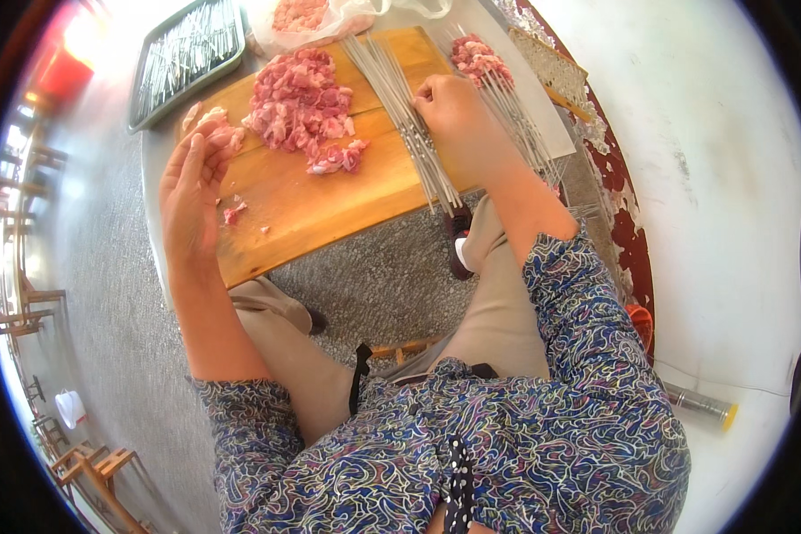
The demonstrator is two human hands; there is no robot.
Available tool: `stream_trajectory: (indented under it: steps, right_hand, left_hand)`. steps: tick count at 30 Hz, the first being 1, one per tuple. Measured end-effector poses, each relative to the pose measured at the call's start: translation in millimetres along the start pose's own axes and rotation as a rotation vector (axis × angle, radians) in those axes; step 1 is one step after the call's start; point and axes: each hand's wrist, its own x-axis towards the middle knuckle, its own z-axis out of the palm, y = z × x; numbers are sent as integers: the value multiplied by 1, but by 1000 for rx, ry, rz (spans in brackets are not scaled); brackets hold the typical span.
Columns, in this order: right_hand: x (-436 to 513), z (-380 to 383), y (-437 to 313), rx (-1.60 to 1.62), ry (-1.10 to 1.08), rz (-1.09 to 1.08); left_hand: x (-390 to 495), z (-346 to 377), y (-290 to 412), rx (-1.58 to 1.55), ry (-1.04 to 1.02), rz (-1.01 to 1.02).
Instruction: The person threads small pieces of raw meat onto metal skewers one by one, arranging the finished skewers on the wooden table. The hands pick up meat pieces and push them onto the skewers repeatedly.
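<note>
My left hand point(190, 193) is raised over the left edge of a wooden cutting board point(320, 210), thumb up and fingers partly curled. Pale pieces of raw meat point(215, 117) show right at its fingertips; whether they are gripped or lie behind cannot be made out. My right hand point(457, 123) has its fingers curled in, fingertips against the right side of a bundle of flat metal skewers point(400, 113). Whether it pinches one is hidden. Between the hands, a heap of chopped raw meat point(300, 100) lies on the board, with a smaller clump point(338, 157) nearer me.
A tray of metal skewers point(187, 57) stands far left. Behind the board is a plastic bag point(354, 27) with pale minced-looking meat point(299, 15). Loaded meat skewers point(480, 60) lie on the right, beside a peeling red edge point(631, 240). Small scraps point(235, 210) dot the board's left.
</note>
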Motion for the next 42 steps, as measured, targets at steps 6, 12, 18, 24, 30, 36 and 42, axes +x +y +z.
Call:
stream_trajectory:
  steps: [6,12,18,24,30,36,42]
  right_hand:
    - [20,-11,8,-309,-168,-41]
    - [22,-1,25,-341,-40,-228]
    - [22,-19,-2,-478,-198,-46]
    - [23,-28,-26,-536,-340,108]
    - [22,-39,7,-232,-174,190]
    - [-1,-30,-9,444,-15,73]
    - [-81,-12,-69,646,-415,-5]
  left_hand:
    - [3,-34,-3,32,18,-22]
    - [0,-54,-5,98,35,-6]
    - [-12,-54,7,206,49,24]
    - [-25,-76,-6,592,-41,11]
    - [-32,-75,-22,1043,-150,-24]
    - [-50,-67,-17,1009,-147,163]
    - [-46,-75,-26,931,-43,28]
